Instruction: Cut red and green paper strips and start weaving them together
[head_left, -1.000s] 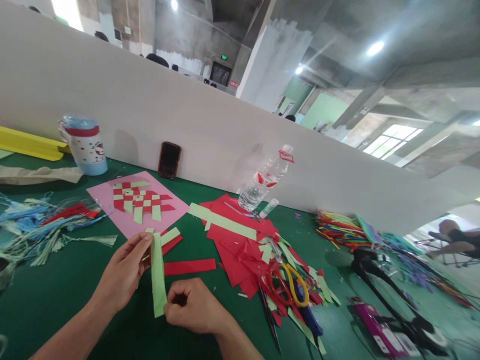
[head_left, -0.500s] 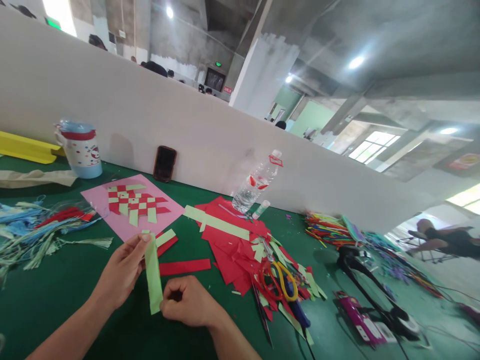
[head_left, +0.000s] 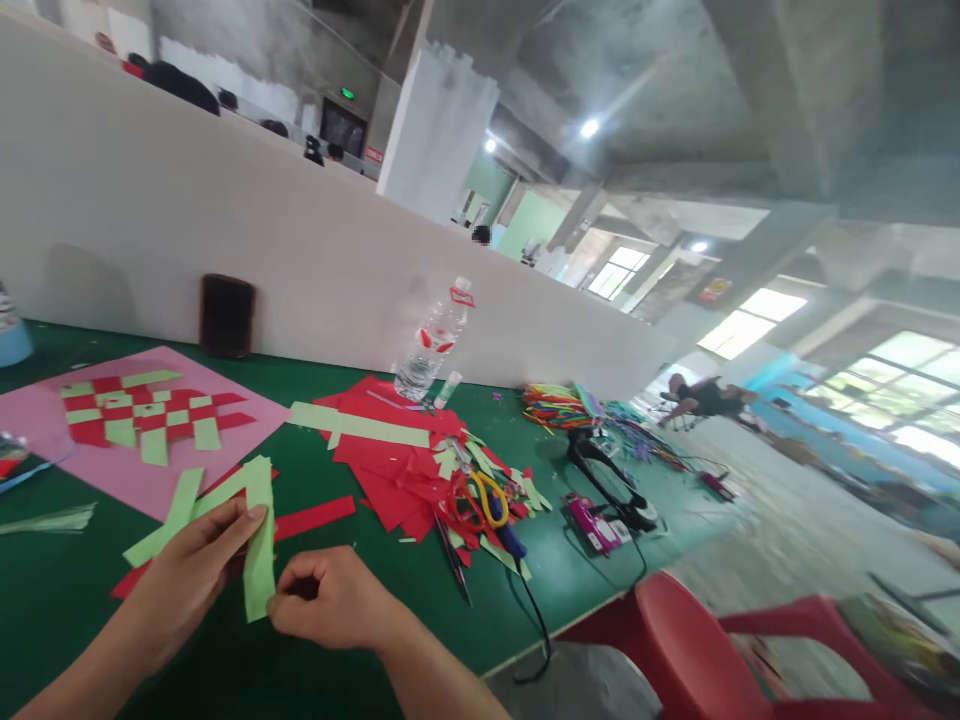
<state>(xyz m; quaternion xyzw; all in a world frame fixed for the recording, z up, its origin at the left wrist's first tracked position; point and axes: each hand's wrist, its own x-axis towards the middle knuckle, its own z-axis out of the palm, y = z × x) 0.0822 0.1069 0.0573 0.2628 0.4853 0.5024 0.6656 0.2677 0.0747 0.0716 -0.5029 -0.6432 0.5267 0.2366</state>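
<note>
A light green paper strip (head_left: 259,575) is pinched at its upper part between the thumb and fingers of my left hand (head_left: 199,555). My right hand (head_left: 334,600) is closed, with its fingertips at the strip's lower right edge. Other green strips (head_left: 180,510) lie under and beside my left hand, partly covered by it. A red paper strip (head_left: 319,517) rests on the table just beyond my hands. Farther back, a woven red and green paper fish shape (head_left: 178,420) lies on a pink sheet (head_left: 247,385).
Right of my hands are red paper sheets (head_left: 375,455), scissors (head_left: 491,500) and paper scraps. Behind them stand a water bottle (head_left: 431,345) and a glue stick (head_left: 448,390). A phone (head_left: 227,315) leans on the partition. A red chair (head_left: 694,650) is beyond the table's right edge.
The view has swung right, bringing a red chair into sight. The held strip now shows a bent green strip at its top. Both hands keep their places at the strip.
</note>
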